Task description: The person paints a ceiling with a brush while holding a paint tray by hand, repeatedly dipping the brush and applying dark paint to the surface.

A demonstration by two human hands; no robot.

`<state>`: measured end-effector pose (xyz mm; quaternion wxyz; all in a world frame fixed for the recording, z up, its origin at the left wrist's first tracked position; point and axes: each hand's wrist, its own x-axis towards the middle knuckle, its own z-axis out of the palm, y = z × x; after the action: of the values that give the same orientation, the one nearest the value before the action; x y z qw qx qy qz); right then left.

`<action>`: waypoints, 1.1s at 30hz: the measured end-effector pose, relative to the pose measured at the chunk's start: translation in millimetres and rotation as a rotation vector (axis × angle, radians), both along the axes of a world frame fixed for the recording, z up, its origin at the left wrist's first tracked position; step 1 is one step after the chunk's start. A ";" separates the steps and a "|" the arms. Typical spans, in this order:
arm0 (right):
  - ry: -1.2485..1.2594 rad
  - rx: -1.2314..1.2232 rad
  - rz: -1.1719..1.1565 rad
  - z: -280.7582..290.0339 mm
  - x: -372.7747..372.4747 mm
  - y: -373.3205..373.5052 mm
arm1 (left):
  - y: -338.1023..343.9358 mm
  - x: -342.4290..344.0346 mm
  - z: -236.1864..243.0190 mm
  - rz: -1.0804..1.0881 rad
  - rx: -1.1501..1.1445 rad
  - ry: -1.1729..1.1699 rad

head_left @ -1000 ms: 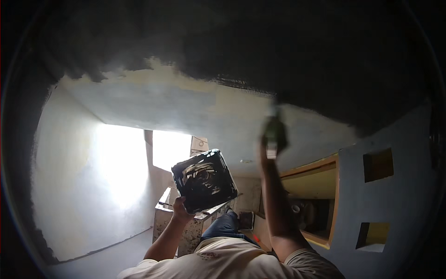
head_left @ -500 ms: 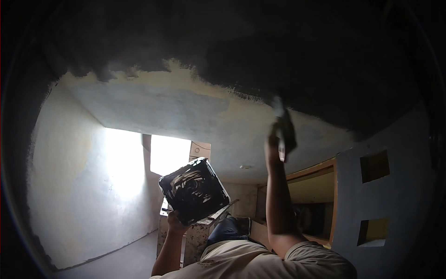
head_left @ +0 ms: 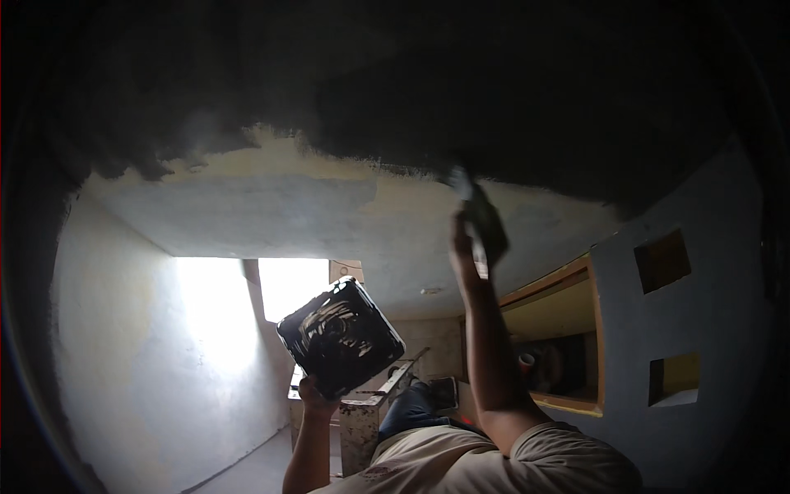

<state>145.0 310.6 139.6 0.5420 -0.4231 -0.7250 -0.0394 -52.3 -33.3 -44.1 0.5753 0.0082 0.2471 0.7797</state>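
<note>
Dark coating covered the upper part of the pale wall, fading into shadow; the left hand gripped a lower corner of a black-smeared square tray, most fingers hidden behind it, while the right hand, well apart, clasped a blurred hand tool near the coating's edge, its tip indistinct
</note>
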 end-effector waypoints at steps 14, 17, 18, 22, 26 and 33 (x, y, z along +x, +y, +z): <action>0.259 0.056 0.169 24.2 -31.8 -15.9 | -4.1 -7.3 -18.4 -0.004 -0.061 -0.042; 0.229 -0.059 0.282 28.1 -30.8 -31.9 | -5.3 -9.0 -15.8 -0.036 -0.039 -0.051; 0.137 -0.060 0.399 31.3 -30.2 -35.4 | -4.5 -10.5 -13.3 -0.092 0.057 -0.121; 0.315 -0.042 0.242 49.0 -29.6 -45.7 | 2.3 -2.9 -0.4 -0.034 -0.007 0.075; 0.046 -0.315 0.453 70.6 -49.5 -62.8 | 9.2 1.9 10.6 -0.056 0.046 0.061; 0.619 -0.495 0.679 -23.5 -35.7 5.7 | 8.1 -2.9 8.0 -0.068 0.038 0.059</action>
<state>109.3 316.3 116.2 0.5970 -0.2715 -0.6147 0.4382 -55.1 -25.2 -36.0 0.5938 0.0504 0.2489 0.7635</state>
